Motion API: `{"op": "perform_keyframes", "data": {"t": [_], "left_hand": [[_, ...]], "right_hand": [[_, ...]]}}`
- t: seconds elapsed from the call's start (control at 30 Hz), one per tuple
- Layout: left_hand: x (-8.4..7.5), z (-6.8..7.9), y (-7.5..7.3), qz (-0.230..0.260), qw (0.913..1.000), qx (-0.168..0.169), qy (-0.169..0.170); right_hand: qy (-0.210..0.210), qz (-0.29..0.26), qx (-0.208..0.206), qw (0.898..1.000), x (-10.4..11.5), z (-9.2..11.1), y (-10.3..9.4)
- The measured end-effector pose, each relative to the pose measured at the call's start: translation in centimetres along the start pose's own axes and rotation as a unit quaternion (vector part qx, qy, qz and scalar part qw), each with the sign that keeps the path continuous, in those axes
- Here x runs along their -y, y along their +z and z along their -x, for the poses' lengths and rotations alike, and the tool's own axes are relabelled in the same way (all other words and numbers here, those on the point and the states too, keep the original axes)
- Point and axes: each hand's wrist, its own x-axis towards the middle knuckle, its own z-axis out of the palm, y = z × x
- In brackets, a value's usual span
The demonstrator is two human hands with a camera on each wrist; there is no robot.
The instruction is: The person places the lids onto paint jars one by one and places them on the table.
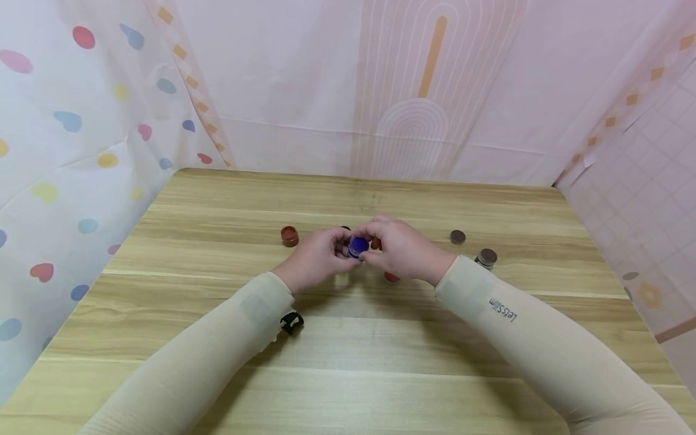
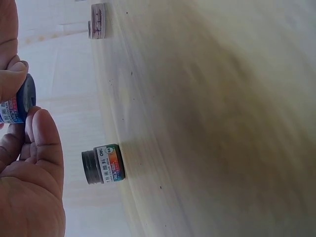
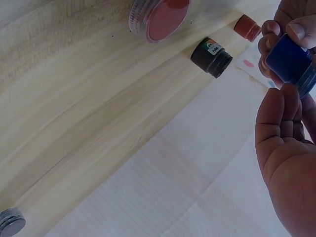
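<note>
Both hands meet over the middle of the table around a small blue paint jar (image 1: pixel 359 246). In the left wrist view its label and dark base (image 2: pixel 29 91) show. The left hand (image 1: pixel 318 257) grips the jar's body, with the thumb against the blue side (image 3: pixel 286 59). The right hand (image 1: pixel 405 248) pinches near the clear ridged rim at the jar's top; its fingertips (image 3: pixel 290 91) touch that rim. A black paint jar (image 3: pixel 211 57) without a visible lid stands just behind the hands. Below the right hand lies a red disc with a clear ridged edge (image 3: pixel 168 19).
An open red-brown paint jar (image 1: pixel 290 236) stands to the left. Right of the hands are a brown-topped jar (image 1: pixel 486 258) and a flat brown disc (image 1: pixel 458 237). The wood-grain table (image 1: pixel 348 362) ends at a patterned cloth backdrop (image 1: pixel 293 84).
</note>
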Motion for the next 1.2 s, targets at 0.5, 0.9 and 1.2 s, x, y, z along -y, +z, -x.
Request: {"op": "perform_keyframes", "data": {"t": [0.5,0.9,1.2], "left_hand": [[-0.23,0.15,0.08,-0.002,1.0,-0.008,0.005],[-0.17,0.08,0.19,0.012,0.9999,-0.007,0.0],[-0.27,0.08,0.25,-0.001,0.9999,-0.01,-0.001]], "right_hand": [[-0.007,-0.006,-0.007,1.0,-0.29,0.08,0.09],[0.007,-0.013,-0.009,1.0,-0.34,0.05,0.12],[0.017,-0.021,-0.009,1.0,-0.14,0.14,0.11]]}}
